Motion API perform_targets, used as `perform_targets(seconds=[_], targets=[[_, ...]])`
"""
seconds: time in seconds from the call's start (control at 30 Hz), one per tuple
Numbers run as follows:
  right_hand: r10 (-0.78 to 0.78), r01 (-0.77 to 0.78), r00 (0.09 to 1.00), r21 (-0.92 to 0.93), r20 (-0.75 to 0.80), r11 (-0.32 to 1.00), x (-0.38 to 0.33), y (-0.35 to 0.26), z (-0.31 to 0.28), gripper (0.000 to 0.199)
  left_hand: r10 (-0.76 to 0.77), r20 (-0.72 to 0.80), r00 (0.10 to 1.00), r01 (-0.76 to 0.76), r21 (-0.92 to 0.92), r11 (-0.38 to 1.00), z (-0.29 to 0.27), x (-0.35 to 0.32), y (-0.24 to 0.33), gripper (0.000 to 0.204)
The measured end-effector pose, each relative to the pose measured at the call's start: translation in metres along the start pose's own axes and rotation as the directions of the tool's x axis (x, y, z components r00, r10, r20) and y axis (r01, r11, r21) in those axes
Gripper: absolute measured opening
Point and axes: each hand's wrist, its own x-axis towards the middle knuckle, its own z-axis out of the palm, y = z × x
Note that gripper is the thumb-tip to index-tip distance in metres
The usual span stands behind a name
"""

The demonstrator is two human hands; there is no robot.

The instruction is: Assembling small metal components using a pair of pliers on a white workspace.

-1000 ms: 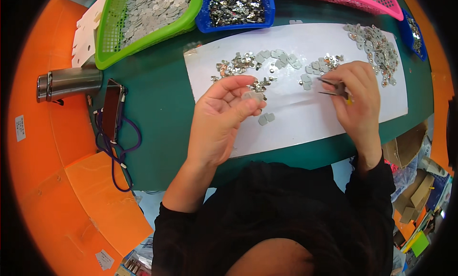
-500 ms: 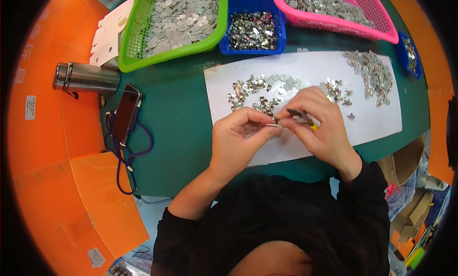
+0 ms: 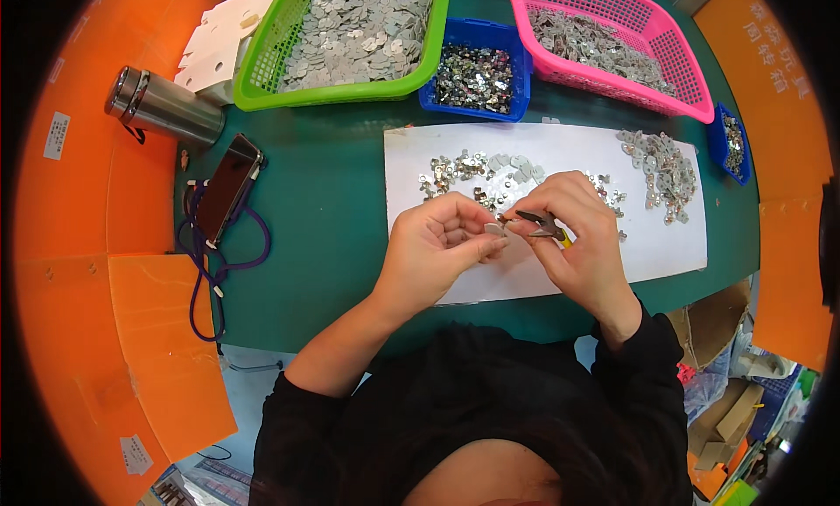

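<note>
My left hand (image 3: 437, 248) is closed, pinching a small flat grey piece (image 3: 494, 229) between thumb and forefinger. Close against it, my right hand (image 3: 577, 235) keeps pliers (image 3: 544, 226) with dark jaws and a yellow handle tucked in its fingers. The jaws point left and stand a little apart. The right thumb and forefinger meet at the grey piece, by a tiny shiny bit too small to make out. Under and beyond the hands, a white sheet (image 3: 472, 287) carries small shiny metal pieces (image 3: 453, 169), flat grey pieces (image 3: 516, 166) and a larger heap of pieces (image 3: 661, 175) at right.
Green (image 3: 341, 97) and pink (image 3: 612, 80) baskets of flat pieces stand at the back, a blue tray (image 3: 477, 112) between them. Another blue tray (image 3: 742, 169) sits far right. A steel flask (image 3: 171, 108) and a corded phone (image 3: 229, 191) lie left, beside orange panels (image 3: 79, 331).
The view has shifted a little. The grey piece in my left hand has tilted to show its flat face, and the pliers' jaws now show apart in my right hand.
</note>
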Motion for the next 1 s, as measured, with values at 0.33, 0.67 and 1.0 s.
perform_targets(seconds=[0.33, 0.67, 1.0], targets=[[0.107, -0.121, 0.988, 0.12, 0.116, 0.985, -0.002, -0.004, -0.007, 0.014, 0.168, -0.01, 0.986, -0.165, 0.157, 0.974, 0.006, -0.002, 0.001, 0.025], [0.125, -0.202, 0.975, 0.496, 0.185, 0.844, -0.007, 0.003, -0.001, 0.01, -0.026, 0.135, 0.991, 0.054, -0.205, 0.977, -0.004, -0.001, 0.002, 0.022], [0.191, -0.223, 0.974, 0.622, 0.118, 0.751, -0.012, 0.0, 0.003, 0.012, 0.303, 0.063, 0.951, -0.305, 0.357, 0.883, 0.006, -0.004, 0.002, 0.019]])
